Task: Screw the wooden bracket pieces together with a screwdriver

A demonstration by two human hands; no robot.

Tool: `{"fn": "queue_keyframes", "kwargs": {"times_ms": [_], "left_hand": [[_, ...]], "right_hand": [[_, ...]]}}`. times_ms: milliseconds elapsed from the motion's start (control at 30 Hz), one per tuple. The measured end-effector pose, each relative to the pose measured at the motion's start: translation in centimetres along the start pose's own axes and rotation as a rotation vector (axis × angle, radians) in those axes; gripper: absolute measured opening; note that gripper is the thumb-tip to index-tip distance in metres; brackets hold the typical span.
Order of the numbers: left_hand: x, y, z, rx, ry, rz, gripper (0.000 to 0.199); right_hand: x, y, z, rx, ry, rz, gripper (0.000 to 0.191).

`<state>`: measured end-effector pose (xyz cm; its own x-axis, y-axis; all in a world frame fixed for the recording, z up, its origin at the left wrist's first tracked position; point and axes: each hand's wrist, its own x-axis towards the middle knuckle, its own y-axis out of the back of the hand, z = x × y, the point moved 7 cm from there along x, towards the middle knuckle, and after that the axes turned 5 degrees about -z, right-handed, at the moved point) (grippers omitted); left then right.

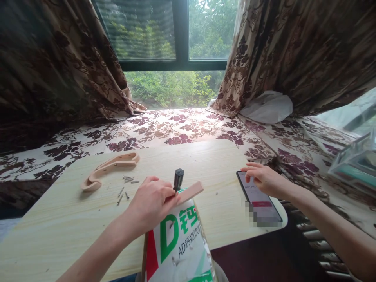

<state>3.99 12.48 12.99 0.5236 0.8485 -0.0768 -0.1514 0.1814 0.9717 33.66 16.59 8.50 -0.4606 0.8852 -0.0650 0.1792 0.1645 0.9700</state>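
My left hand (154, 199) is closed, its thumb and forefinger pinching around the shaft of a screwdriver (178, 179). The screwdriver stands nearly upright, black handle on top; its tip is hidden by my fingers. Under it lies a light wooden strip (192, 191), partly covered by my thumb. The strip rests at the far end of a white carton (188, 250) with green and red print. My right hand (264, 178) hovers over or touches a smartphone (258, 199), fingers stretched out and holding nothing. The phone screen shows timer digits and a red button.
A curved wooden piece with holes (110, 166) lies at the table's left. Several screws (120, 196) are scattered near my left hand. The pale table (67, 219) ends before a flowered cloth ledge (176, 129). A clear box (355, 160) stands at far right.
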Motion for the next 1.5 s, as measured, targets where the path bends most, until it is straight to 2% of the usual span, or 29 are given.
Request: {"fn": "queue_keyframes", "kwargs": {"times_ms": [300, 567, 800, 933, 1100, 1200, 1267, 1300, 1400, 1500], "left_hand": [[0.0, 0.2, 0.1, 0.017, 0.013, -0.006, 0.034], [0.0, 0.2, 0.0, 0.017, 0.022, -0.007, 0.034], [0.0, 0.3, 0.1, 0.013, 0.023, -0.006, 0.034], [-0.1, 0.4, 0.2, 0.019, 0.018, -0.002, 0.033], [-0.1, 0.3, 0.2, 0.026, 0.016, 0.010, 0.033], [-0.1, 0.3, 0.2, 0.028, 0.013, 0.012, 0.034], [-0.1, 0.3, 0.2, 0.032, 0.012, 0.016, 0.036], [-0.1, 0.3, 0.1, 0.034, 0.012, 0.021, 0.037], [-0.2, 0.4, 0.1, 0.037, 0.008, 0.029, 0.037], [-0.2, 0.5, 0.2, 0.040, 0.005, 0.035, 0.037]], "right_hand": [[-0.1, -1.3, 0.3, 0.061, 0.001, 0.014, 0.028], [-3.4, -0.1, -0.2, 0.101, 0.008, 0.137, 0.027], [-6.5, -2.2, 0.1, 0.191, -0.045, 0.108, 0.023], [-6.4, -2.9, 0.5, 0.217, -0.014, 0.111, 0.021], [-5.9, -1.6, 1.3, 0.188, -0.033, 0.260, 0.023], [-6.9, -1.6, 1.3, 0.180, -0.051, 0.272, 0.022], [-8.0, -2.1, 1.5, 0.144, -0.119, 0.290, 0.019], [-8.6, -2.4, 1.6, 0.113, -0.176, 0.308, 0.020], [-9.4, -4.3, 1.6, 0.015, -0.365, 0.286, 0.057], [-9.1, -6.3, 0.6, -0.055, -0.481, 0.226, 0.078]]}}
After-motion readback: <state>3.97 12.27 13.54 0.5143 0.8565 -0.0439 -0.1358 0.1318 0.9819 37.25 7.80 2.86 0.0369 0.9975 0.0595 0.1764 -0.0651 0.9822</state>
